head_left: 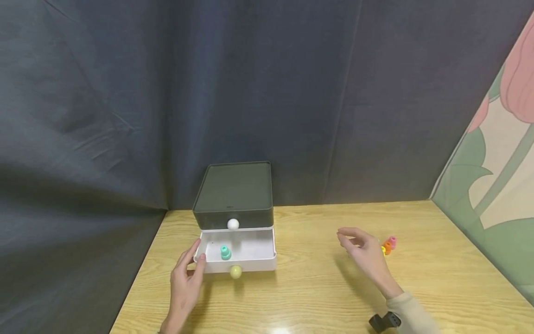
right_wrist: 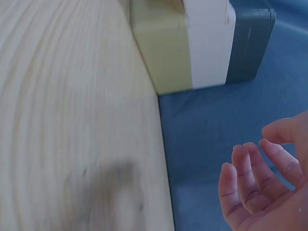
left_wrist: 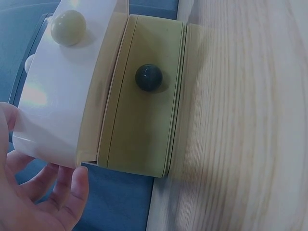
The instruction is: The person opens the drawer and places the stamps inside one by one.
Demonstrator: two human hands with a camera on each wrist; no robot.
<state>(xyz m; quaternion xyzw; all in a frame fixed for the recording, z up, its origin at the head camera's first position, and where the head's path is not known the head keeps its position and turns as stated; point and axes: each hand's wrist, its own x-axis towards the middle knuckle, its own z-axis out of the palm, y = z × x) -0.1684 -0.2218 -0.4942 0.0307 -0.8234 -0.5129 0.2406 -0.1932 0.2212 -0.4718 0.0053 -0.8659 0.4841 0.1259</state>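
Note:
My left hand (head_left: 185,285) holds the left front corner of a pulled-out white drawer (head_left: 256,266), thumb at the front rim and fingers along its side. Inside the drawer, towards the left, sits a small teal stepped piece (head_left: 225,253). A pale yellow-green knob (left_wrist: 68,27) marks the drawer front. Over the table to the right, my right hand (head_left: 365,257) hovers with loosely bent fingers and nothing between them. Just beyond it lie small pieces: a yellow one (head_left: 383,250), partly hidden by the hand, an orange one (head_left: 388,247) and a pink one (head_left: 393,241).
Above the white drawer is the cabinet's dark top drawer (head_left: 233,219) with a white knob (head_left: 233,224). Below it, an olive drawer (left_wrist: 139,120) with a dark knob (left_wrist: 148,77) is closed. Dark curtain (head_left: 292,102) stands behind the wooden table (head_left: 308,278); a flowered panel (head_left: 500,185) borders the right.

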